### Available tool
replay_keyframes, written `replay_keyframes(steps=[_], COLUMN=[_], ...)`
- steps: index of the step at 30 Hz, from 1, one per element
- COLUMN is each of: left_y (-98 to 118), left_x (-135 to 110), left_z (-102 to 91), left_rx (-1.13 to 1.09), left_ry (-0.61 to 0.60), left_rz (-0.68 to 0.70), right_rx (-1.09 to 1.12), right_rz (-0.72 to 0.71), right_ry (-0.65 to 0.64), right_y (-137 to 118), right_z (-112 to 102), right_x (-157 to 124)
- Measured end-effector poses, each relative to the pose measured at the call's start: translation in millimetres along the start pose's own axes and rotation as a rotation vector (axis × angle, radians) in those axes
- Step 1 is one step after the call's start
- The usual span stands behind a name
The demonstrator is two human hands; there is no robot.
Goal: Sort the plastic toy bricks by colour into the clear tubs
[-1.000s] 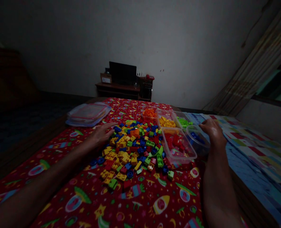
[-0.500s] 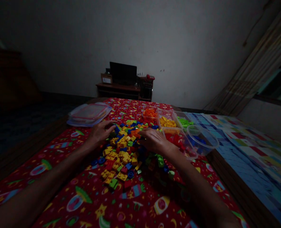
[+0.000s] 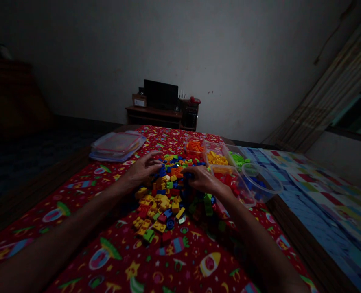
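Observation:
A pile of mixed toy building bricks point(image 3: 163, 201), mostly yellow with blue, green, red and orange ones, lies on a red patterned cloth point(image 3: 156, 262). My left hand point(image 3: 145, 167) is over the pile's left side, its curved fingers apart and near blue bricks. From the right, my right hand point(image 3: 201, 179) reaches into the pile with bent fingers. Its fingertips are beside some orange bricks point(image 3: 178, 173); shadow hides what they grip, if anything. Under that wrist stands a green brick point(image 3: 208, 205).
Clear tubs hold sorted bricks: orange point(image 3: 195, 147), yellow point(image 3: 217, 158), green point(image 3: 239, 159), red point(image 3: 229, 181) and blue point(image 3: 255, 182). Stacked clear lids point(image 3: 117, 145) lie at the back left. Beyond are a desk with a monitor point(image 3: 161, 94) and, rightward, a blue checked sheet point(image 3: 302, 203).
My left hand has moved right and further over the pile. The right hand stays by the orange bricks, its fingers more bent. The view has shifted slightly.

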State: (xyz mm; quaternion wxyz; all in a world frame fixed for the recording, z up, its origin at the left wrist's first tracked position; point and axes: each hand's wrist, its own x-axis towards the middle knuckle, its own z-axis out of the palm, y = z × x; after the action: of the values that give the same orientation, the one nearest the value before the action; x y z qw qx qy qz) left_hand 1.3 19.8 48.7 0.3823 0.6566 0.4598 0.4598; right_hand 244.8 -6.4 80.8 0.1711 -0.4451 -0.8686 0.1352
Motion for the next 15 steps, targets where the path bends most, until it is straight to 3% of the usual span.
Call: replay_keyframes(steps=[9,12,15], left_y=[15,16,15], left_x=[-10,-12,-15], left_z=[14.1,17.2,23.5], left_rx=[-0.061,-0.072,-0.096], left_ry=[-0.087,-0.074,-0.053], left_rz=[-0.012,-0.013,-0.015], right_rx=[0.031,0.127,0.259], right_rz=[-0.001,0.002,-0.026], right_ry=[0.117,0.177,0.149], right_y=[2,-2,-8], right_z=[-2,0,6], right_x=[-1,0,2])
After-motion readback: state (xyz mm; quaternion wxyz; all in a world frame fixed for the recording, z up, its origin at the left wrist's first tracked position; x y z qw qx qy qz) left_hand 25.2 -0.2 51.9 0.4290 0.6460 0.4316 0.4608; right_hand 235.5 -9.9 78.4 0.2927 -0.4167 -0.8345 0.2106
